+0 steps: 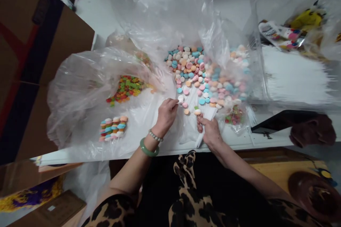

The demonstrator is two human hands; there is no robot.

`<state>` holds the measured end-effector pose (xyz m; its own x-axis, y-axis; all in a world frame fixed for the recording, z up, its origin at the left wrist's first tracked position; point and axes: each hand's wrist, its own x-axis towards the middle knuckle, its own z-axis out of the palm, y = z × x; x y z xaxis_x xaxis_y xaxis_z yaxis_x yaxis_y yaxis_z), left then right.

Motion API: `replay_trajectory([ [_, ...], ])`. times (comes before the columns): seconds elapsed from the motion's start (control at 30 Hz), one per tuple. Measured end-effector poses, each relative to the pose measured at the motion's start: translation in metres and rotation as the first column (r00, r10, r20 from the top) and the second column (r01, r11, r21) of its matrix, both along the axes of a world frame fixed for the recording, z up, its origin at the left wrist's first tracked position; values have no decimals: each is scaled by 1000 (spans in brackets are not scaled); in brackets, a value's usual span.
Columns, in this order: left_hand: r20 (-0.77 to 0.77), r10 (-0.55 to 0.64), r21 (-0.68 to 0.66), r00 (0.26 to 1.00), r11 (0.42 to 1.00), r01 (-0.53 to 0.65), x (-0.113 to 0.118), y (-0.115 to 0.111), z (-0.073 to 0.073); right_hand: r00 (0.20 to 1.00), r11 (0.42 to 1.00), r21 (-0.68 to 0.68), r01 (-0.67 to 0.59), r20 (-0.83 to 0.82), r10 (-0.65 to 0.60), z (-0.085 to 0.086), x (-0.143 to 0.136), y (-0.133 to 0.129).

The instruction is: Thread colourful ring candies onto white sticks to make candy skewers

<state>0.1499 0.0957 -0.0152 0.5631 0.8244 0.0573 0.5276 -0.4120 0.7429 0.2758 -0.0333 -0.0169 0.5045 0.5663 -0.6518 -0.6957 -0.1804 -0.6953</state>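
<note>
My left hand point(167, 113), with a bead bracelet and a green bangle at the wrist, pinches at a white marshmallow-like candy point(181, 98) by its fingertips. A bundle of thin white sticks point(204, 131) is closed in my right hand point(211, 131). At that hand's fingertips a pale orange-and-white candy point(197, 112) and a small green piece point(196, 107) appear threaded on a stick. Ahead of both hands spreads a pile of pastel candies point(188, 65). To the left lie finished-looking candy skewers point(114, 128) side by side and a heap of small gummy rings point(128, 88).
Large clear plastic bags point(162, 3) surround the candies. On the right stand a clear bin of white sticks point(295, 74), a small bag of gummies point(234, 116) and a dark tablet-like object point(282, 120). A cardboard box point(69, 46) borders the table's left side.
</note>
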Motion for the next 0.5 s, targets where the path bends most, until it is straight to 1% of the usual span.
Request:
replay_trajectory([
  [0.07, -86, -28, 15, 996, 999, 30, 15, 0, 0, 1000, 1000, 16, 13, 10, -13, 3, 6, 2],
  [0.13, -118, -25, 6, 993, 1000, 25, 24, 1, -5, 1000, 1000, 18, 16, 17, -17, 4, 9, 3],
  [0.17, -105, -9, -8, 994, 1000, 8, 25, 3, -7, 1000, 1000, 18, 14, 19, -14, 5, 11, 3],
  [0.23, -29, 49, -68, 998, 996, -51, 23, 5, -11, 1000, 1000, 16, 1, 16, -1, 4, 13, 3],
  [0.3, 60, 148, -145, 987, 980, -138, 19, 8, -11, 1000, 1000, 9, -13, 8, 13, 2, 14, 3],
  [0.37, 113, 230, -193, 967, 959, -206, 18, 10, -10, 1000, 1000, 2, -21, 2, 21, -1, 14, 4],
  [0.4, 127, 231, -197, 965, 959, -203, 20, 10, -9, 1000, 1000, 4, -25, 0, 25, -3, 14, 5],
  [0.43, 132, 200, -190, 971, 966, -173, 23, 10, -8, 1000, 1000, 9, -28, 0, 28, -4, 14, 6],
  [0.5, 123, 86, -159, 989, 985, -66, 31, 10, -8, 1000, 999, 19, -29, 2, 29, -6, 14, 7],
])
